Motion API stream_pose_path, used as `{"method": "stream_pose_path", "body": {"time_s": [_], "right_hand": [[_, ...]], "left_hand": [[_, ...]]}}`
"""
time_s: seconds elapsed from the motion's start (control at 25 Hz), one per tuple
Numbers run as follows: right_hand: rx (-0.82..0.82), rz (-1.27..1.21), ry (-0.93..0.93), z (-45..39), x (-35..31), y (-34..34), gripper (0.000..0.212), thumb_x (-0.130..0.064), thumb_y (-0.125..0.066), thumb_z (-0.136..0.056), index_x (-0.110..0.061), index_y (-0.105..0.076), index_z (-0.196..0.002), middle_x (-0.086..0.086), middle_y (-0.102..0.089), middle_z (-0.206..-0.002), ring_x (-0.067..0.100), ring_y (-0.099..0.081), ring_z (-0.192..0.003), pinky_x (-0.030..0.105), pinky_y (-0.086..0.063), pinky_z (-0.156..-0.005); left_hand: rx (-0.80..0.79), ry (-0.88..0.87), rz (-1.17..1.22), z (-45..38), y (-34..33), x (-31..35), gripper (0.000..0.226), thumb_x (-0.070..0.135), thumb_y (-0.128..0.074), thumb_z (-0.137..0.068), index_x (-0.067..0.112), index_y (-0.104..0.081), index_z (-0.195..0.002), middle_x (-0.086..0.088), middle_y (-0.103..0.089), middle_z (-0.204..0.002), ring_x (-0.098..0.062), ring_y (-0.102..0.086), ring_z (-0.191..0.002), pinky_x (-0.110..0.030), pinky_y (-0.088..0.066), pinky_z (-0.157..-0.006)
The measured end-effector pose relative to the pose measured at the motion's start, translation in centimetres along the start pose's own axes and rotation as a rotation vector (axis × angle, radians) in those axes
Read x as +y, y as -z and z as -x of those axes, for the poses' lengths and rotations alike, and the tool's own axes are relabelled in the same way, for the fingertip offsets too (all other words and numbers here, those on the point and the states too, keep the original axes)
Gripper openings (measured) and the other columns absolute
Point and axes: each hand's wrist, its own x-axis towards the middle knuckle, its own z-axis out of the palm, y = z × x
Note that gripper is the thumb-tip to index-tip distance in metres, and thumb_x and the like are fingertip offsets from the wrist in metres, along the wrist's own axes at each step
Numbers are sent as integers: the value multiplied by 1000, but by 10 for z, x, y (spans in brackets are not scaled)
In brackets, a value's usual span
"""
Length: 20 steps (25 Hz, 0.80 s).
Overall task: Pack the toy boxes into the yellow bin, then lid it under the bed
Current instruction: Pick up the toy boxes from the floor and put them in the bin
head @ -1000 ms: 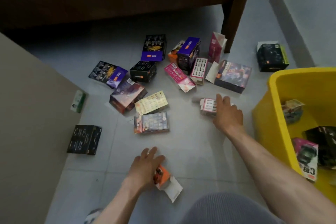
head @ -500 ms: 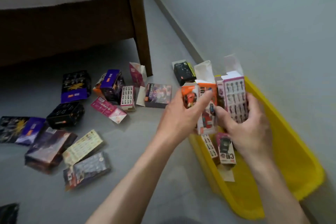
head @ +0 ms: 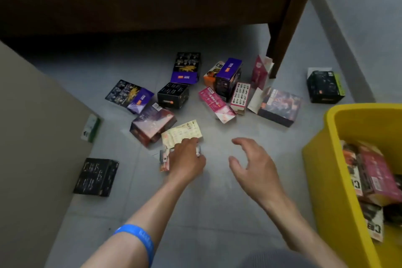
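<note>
Since half a second earlier, both hands have left the yellow bin (head: 322, 159) and returned to the floor, and the orange and white boxes they held then are no longer in them. Dark wooden bed frame (head: 152, 0) spans the top, its leg (head: 285, 28) standing on the grey tiled floor (head: 217, 213). At right, the open bin holds several toy boxes, a pink one (head: 378, 172) uppermost; no lid is visible. Scattered boxes lie between bed and hands: a large dark box with purple artwork (head: 278, 106) near the bin, a black box (head: 325, 87) by the wall, a purple-and-black box (head: 188, 67), an upright purple box (head: 228, 76), a black box (head: 173, 94), a pink box (head: 215, 104), and another black box (head: 95, 176) alone at left. Left hand (head: 187, 161), palm down, with a blue wristband (head: 139, 237) on its forearm, rests on a small flat box (head: 164, 159); its fingers curl over the box's far edge and touch the cream-yellow box (head: 181, 132) just beyond, but whether they have closed in a grip cannot be told. Right hand (head: 254, 165) hovers empty above bare floor, fingers (head: 241, 141) spread wide and curved, well apart from any box, between the left hand and the bin.
</note>
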Motion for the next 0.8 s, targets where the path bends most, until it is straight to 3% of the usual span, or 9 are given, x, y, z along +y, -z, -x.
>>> {"method": "stream_pose_path", "body": {"time_s": [0.16,0.32,0.48,0.64,0.8], "right_hand": [[-430,315,237,-30,-5,-91,69,-23,-59,-88,-23,-34,-152,3,-31,-161,29,-40,-134,39,-38,-103],[-506,484,351,-89,-15,-136,90,-11,-65,-84,-24,-17,-159,5,-6,-169,31,-18,-150,45,-25,-113],[-518,519,255,-127,-16,-152,99,-12,-63,-84,-27,-3,-160,3,5,-169,33,-27,-143,46,-37,-106],[-529,622,127,-130,-14,-160,90,-33,-63,-88,-20,-9,-159,8,-18,-163,35,-39,-132,45,-41,-100],[-488,706,15,-95,16,-140,81,-41,-63,-88,-20,-19,-153,10,-31,-151,33,-56,-109,38,-45,-79]], "left_hand": [[-120,-31,-273,-15,1,-65,67,32,-60,-86,25,-33,-146,-4,-32,-153,-30,-33,-135,-44,-33,-106],[-91,-61,-415,8,-25,-97,59,26,-60,-84,26,-34,-137,-3,-42,-134,-27,-40,-121,-41,-32,-100],[-23,-54,-335,18,-38,-102,64,24,-52,-89,24,-24,-146,-3,-41,-132,-26,-40,-118,-36,-35,-92],[-92,3,-138,15,-33,-116,68,38,-61,-84,32,-26,-142,-2,-39,-131,-24,-40,-115,-37,-43,-87],[-156,5,-223,10,-36,-123,85,41,-65,-84,30,-15,-151,-4,-8,-161,-30,-25,-137,-45,-28,-109]]}}
